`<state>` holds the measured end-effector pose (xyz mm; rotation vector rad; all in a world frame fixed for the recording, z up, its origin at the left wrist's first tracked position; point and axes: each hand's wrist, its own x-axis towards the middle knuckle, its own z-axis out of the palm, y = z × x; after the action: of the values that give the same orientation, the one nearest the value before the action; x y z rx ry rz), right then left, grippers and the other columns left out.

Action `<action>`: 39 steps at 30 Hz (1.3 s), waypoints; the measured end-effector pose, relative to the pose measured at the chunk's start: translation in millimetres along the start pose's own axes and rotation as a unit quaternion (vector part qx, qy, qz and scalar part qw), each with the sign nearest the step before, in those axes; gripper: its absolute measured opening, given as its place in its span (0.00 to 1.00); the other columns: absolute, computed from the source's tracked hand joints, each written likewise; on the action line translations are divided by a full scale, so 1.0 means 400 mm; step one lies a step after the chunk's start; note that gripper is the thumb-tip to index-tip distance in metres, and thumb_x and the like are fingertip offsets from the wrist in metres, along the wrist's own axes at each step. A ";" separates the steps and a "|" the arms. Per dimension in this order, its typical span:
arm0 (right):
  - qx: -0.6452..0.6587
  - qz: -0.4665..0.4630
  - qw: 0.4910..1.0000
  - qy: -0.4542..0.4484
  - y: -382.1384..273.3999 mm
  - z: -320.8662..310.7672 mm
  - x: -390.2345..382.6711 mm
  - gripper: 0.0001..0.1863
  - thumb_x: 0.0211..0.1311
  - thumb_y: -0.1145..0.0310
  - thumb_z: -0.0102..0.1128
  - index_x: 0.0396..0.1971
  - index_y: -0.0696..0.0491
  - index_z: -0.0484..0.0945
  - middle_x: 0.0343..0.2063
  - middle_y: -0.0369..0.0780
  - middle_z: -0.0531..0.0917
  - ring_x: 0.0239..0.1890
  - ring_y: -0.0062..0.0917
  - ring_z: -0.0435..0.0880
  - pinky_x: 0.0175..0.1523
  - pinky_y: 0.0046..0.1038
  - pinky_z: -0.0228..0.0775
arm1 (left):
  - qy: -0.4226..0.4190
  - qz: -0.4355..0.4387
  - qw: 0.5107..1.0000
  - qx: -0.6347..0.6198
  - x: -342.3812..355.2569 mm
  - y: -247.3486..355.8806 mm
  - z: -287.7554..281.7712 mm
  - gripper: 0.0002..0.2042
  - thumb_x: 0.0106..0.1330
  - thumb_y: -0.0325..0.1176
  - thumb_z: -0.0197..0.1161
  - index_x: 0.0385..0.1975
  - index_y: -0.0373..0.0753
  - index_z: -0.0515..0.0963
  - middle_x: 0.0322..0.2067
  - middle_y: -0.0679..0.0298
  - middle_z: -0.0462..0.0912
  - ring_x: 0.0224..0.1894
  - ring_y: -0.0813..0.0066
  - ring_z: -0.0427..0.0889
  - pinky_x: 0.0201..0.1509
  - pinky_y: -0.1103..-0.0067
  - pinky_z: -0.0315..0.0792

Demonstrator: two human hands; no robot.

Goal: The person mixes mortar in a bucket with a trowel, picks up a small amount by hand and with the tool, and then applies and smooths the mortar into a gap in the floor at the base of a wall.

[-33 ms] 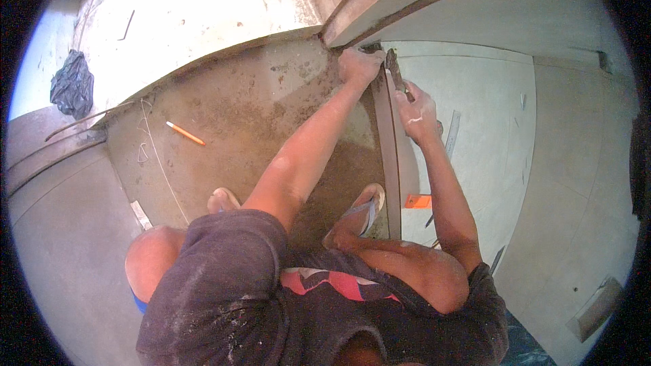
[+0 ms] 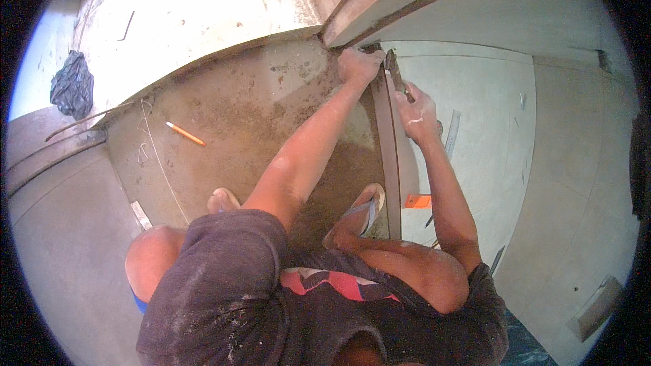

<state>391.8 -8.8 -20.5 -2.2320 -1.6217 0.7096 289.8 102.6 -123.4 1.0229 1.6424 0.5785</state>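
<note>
My right hand [image 2: 416, 113] is wrapped round the handle end of a dark, narrow hand tool [image 2: 394, 64], too small and dim to name its kind. The tool's far end sits by the upper end of a raised brown edge [image 2: 391, 163]. Against the far corner, my left hand [image 2: 360, 64] has its fingers bent and pressed together beside that same edge. Whatever it grips is hidden, though something dark shows just behind the fingers. To the right of the edge lies a pale tiled surface [image 2: 488, 108].
An orange pencil or marker [image 2: 185, 133] and a thin string [image 2: 161, 166] lie on the dusty brown floor [image 2: 237, 108]. A metal ruler [image 2: 452, 134] and an orange piece [image 2: 418, 201] rest on the pale surface. At left is a crumpled black bag [image 2: 72, 86]; a low wall [image 2: 380, 3] borders the far corner.
</note>
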 end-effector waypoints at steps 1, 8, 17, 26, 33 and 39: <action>-0.004 -0.004 1.000 0.005 0.017 0.005 -0.003 0.22 0.61 0.58 0.53 0.51 0.54 0.78 0.40 0.55 0.82 0.45 0.50 0.82 0.51 0.42 0.72 | -0.003 -0.013 1.000 0.003 -0.002 0.004 -0.002 0.25 0.44 0.47 0.72 0.36 0.33 0.84 0.40 0.45 0.85 0.44 0.51 0.85 0.49 0.64 0.78; 0.025 0.117 0.993 -0.015 0.002 -0.049 -0.041 0.20 0.60 0.59 0.56 0.50 0.52 0.79 0.38 0.54 0.83 0.40 0.44 0.84 0.47 0.38 0.73 | 0.011 -0.006 1.000 -0.004 -0.038 0.029 -0.016 0.27 0.45 0.49 0.72 0.38 0.31 0.83 0.40 0.44 0.84 0.45 0.49 0.84 0.50 0.63 0.78; 0.088 0.000 0.995 -0.050 -0.112 -0.141 -0.075 0.22 0.61 0.60 0.56 0.49 0.60 0.78 0.37 0.50 0.84 0.39 0.35 0.84 0.48 0.31 0.73 | 0.070 0.131 0.986 -0.079 0.034 -0.082 0.029 0.25 0.48 0.48 0.71 0.40 0.32 0.83 0.40 0.43 0.84 0.45 0.47 0.83 0.49 0.62 0.76; 0.078 -0.151 0.982 -0.082 -0.418 -0.199 -0.020 0.24 0.61 0.59 0.58 0.50 0.61 0.77 0.43 0.51 0.83 0.45 0.39 0.82 0.52 0.34 0.72 | 0.016 0.150 0.985 -0.084 0.090 -0.145 0.034 0.25 0.54 0.50 0.67 0.40 0.32 0.82 0.40 0.43 0.83 0.45 0.45 0.82 0.49 0.63 0.75; 0.035 -0.302 0.951 0.053 -0.664 -0.148 0.185 0.22 0.60 0.57 0.57 0.44 0.62 0.79 0.39 0.55 0.82 0.46 0.47 0.81 0.53 0.38 0.71 | 0.019 0.050 0.998 -0.030 -0.005 -0.025 0.026 0.26 0.50 0.51 0.68 0.36 0.30 0.83 0.36 0.43 0.84 0.43 0.46 0.84 0.49 0.62 0.77; -0.082 -0.248 0.957 0.128 -0.751 -0.040 0.460 0.21 0.59 0.56 0.57 0.40 0.60 0.82 0.39 0.54 0.83 0.45 0.44 0.82 0.51 0.37 0.72 | -0.010 -0.018 1.000 0.015 -0.023 0.018 -0.012 0.26 0.50 0.50 0.66 0.35 0.29 0.83 0.38 0.42 0.84 0.43 0.47 0.84 0.48 0.61 0.77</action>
<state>205.0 263.1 104.1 -1.7965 -2.0373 0.1501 288.1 99.1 -111.5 1.0153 1.6526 0.5194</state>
